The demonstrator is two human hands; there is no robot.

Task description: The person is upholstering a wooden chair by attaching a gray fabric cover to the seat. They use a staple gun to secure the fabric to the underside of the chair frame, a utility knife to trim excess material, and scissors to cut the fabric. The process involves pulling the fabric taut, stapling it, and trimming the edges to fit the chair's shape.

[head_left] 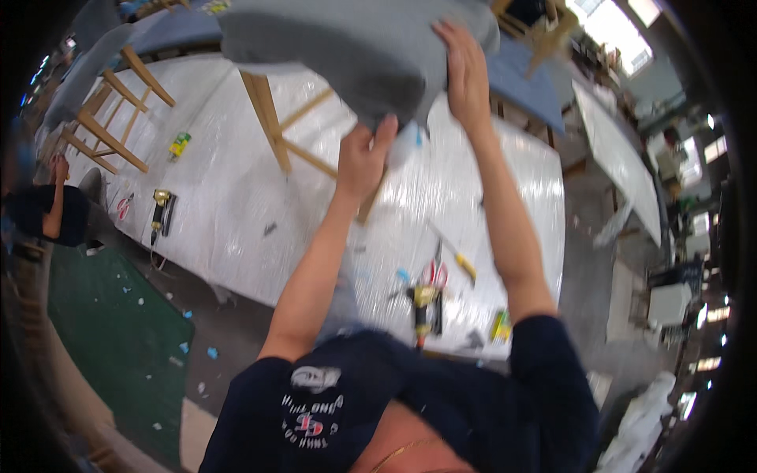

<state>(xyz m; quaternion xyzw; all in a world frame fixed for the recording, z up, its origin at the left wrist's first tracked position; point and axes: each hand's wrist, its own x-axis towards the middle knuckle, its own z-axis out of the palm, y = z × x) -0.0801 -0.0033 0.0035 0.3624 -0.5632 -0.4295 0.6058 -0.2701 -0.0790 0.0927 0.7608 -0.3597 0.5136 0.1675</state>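
Shiny sheeted surface below, grey fabric above, left grip pinching its hanging edge, right grip flattened along its side

Left hand, above the centre of the frame: fingers curled, thumb pointing up. Right hand, higher and further right: fingers extended, nearly straight. Left forearm slants up rightward; right forearm rises leftward, both bare.

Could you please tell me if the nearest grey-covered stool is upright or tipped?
Upright: the grey cover is on top, and wooden legs reach down to the table.
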